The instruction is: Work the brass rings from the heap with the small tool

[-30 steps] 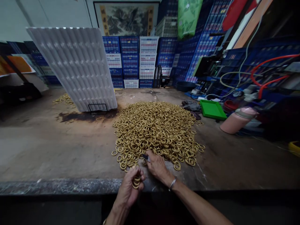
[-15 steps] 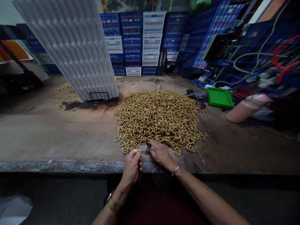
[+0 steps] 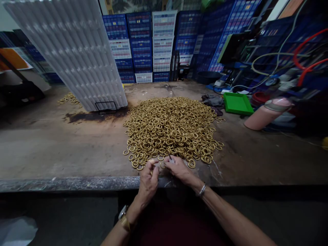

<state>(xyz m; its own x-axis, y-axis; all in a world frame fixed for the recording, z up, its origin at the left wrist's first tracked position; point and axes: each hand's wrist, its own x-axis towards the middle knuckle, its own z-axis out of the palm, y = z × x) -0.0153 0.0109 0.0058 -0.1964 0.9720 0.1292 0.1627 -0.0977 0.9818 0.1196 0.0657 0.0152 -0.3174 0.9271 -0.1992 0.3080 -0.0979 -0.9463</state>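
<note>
Fingers curled, the left hand (image 3: 148, 182) is at the near edge of the worktop (image 3: 77, 153), closed around a gold ring (image 3: 151, 173) of which only a sliver shows. Just to its right, the right hand (image 3: 181, 169) pinches a small dark-tipped tool (image 3: 171, 159) between thumb and fingers; its shape is mostly hidden. Another ring (image 3: 162, 165) sits between the two hands; whether either touches it, I cannot tell.

Directly beyond them spreads a broad pile of gold rings (image 3: 171, 126), heaped toward its middle, with loose ones scattered along its near and right edges. Farther left, a white ribbed panel (image 3: 74, 58) stands tilted, with a black wire stand (image 3: 105, 106) at its foot and a dark stain (image 3: 89, 118) just in front. Behind the panel lies a smaller heap of rings (image 3: 68, 99).

Right of the big pile are a dark crumpled cloth (image 3: 212, 100), a green tray (image 3: 237, 103) and a slanting pink bottle (image 3: 266, 114). At the far side, blue and white crates (image 3: 164, 46) rise in stacks.
</note>
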